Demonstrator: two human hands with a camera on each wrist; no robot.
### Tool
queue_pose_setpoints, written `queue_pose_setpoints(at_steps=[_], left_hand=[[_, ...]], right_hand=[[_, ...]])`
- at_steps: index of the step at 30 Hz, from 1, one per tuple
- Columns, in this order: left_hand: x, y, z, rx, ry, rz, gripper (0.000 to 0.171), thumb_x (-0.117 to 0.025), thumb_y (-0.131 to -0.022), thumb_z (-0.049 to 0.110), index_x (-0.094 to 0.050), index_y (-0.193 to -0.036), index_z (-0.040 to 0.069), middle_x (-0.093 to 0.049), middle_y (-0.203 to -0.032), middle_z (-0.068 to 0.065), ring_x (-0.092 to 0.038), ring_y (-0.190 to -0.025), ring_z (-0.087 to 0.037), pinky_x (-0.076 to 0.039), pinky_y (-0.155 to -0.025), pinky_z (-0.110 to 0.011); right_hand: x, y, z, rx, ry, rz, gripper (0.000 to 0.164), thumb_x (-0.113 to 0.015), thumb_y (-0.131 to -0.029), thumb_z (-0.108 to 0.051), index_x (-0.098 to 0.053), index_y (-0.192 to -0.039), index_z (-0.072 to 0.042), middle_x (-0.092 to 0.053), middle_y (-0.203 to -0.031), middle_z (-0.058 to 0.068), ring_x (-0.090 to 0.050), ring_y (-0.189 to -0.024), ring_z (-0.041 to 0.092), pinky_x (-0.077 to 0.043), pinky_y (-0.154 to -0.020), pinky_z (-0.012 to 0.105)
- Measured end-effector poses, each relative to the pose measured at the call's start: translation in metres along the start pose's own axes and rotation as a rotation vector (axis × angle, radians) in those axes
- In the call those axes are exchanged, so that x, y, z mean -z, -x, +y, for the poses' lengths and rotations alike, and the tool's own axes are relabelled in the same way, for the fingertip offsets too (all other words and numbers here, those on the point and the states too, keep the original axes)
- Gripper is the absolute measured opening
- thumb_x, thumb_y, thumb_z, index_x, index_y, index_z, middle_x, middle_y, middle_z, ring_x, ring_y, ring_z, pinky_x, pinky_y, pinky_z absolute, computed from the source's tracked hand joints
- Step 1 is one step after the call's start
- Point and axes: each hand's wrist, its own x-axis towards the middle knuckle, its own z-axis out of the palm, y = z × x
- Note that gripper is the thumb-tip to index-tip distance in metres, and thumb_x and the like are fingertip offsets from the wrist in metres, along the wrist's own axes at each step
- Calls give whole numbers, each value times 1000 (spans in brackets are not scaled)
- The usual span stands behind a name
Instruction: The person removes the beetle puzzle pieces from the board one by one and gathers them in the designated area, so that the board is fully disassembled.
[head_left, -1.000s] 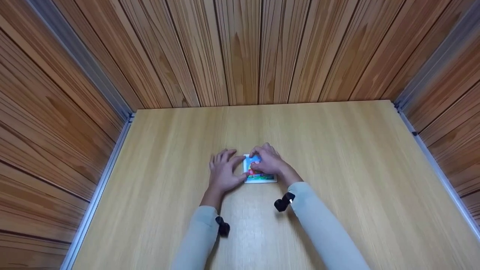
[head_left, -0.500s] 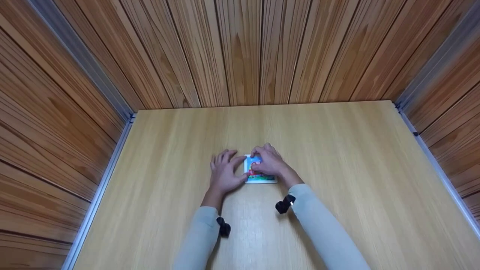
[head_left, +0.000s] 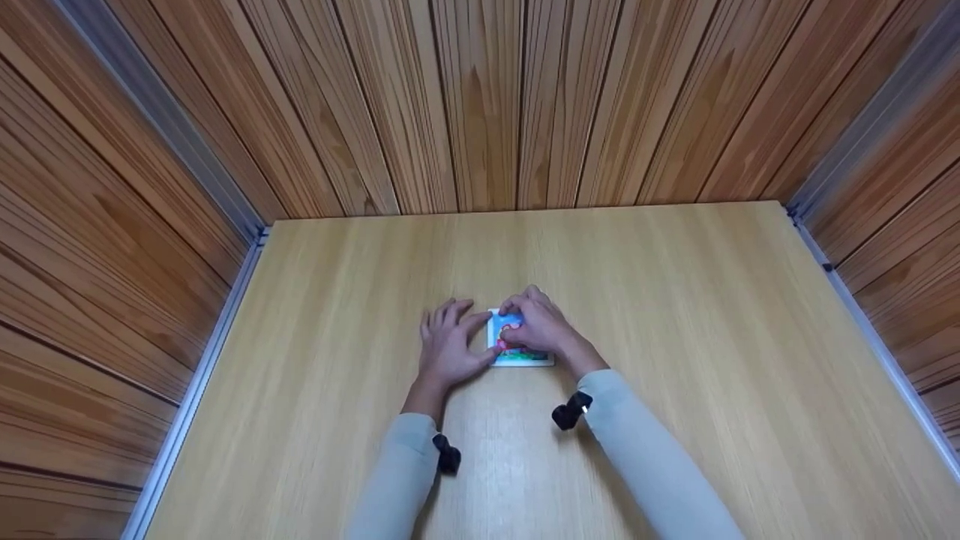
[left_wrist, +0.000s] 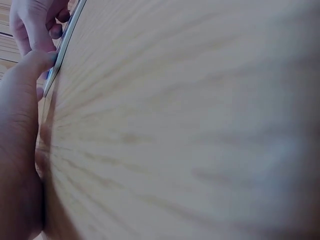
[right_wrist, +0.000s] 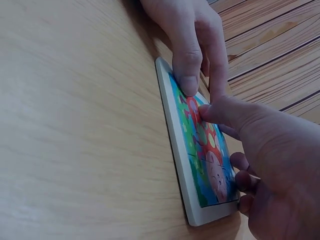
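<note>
A small jigsaw puzzle (head_left: 525, 358) in a white-rimmed tray (right_wrist: 175, 150) lies flat on the table, its picture a pink-faced figure in red on blue and green. My left hand (head_left: 448, 349) rests at its left side, fingers spread. In the right wrist view the left thumb (right_wrist: 187, 65) lies straight on the puzzle's surface. My right hand (head_left: 541, 326) comes over from the right, its thumb (right_wrist: 220, 111) on a red part of the picture and its other fingers curled at the tray's edge. The right hand hides part of the picture.
The pale wooden table (head_left: 337, 300) stretches around the puzzle. Plank walls (head_left: 480, 105) stand at the back and both sides, with grey metal strips (head_left: 217, 345) along the table's side edges. A small black camera (head_left: 448, 454) sits on each wrist.
The left thumb tip has shifted slightly to the right over the puzzle. The tray and the right hand stay almost in place.
</note>
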Motion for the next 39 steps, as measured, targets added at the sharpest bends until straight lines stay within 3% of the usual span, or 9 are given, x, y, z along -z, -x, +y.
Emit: queue_pose_setpoints(at_steps=[7, 14, 20, 31, 39], left_hand=[[1, 1, 1, -3, 5, -8, 73, -73, -93, 63, -68, -155, 26, -48, -175, -13, -32, -169, -46, -8, -135, -85], [3, 1, 2, 3, 3, -11, 73, -72, -92, 63, -69, -155, 26, -48, -175, -13, -31, -169, -47, -8, -136, -85], [5, 0, 2, 1, -24, -16, 73, -70, -93, 65, -68, -155, 27, -48, -175, -13, -32, -169, -46, -9, -135, -84], [0, -1, 1, 13, -20, -19, 75, -68, -92, 66, -67, -157, 29, -47, -176, -12, -31, -169, -45, -6, -136, -84], [2, -1, 0, -4, -29, -24, 78, -68, -92, 68, -66, -158, 28, -47, -176, -14, -31, -169, -46, -5, -136, -84]], right_hand=[[-2, -2, 0, 7, 29, -13, 41, -84, -96, -29, -72, -132, -14, -56, -130, 13, -51, -125, 33, -43, -109, 48], [-3, -3, -2, 19, 56, -9, 44, -83, -93, -34, -69, -129, -14, -55, -130, 14, -49, -121, 33, -40, -107, 49], [-4, -2, -4, 4, 33, -5, 40, -84, -93, -36, -69, -124, -15, -53, -131, 13, -47, -124, 33, -37, -105, 47], [-7, 1, 0, 22, 41, 47, 48, -88, -93, -36, -69, -131, -15, -51, -124, 11, -50, -115, 30, -40, -97, 40], [-7, 1, -3, 4, 43, 60, 45, -88, -96, -34, -72, -132, -13, -51, -125, 10, -51, -116, 30, -40, -95, 37]])
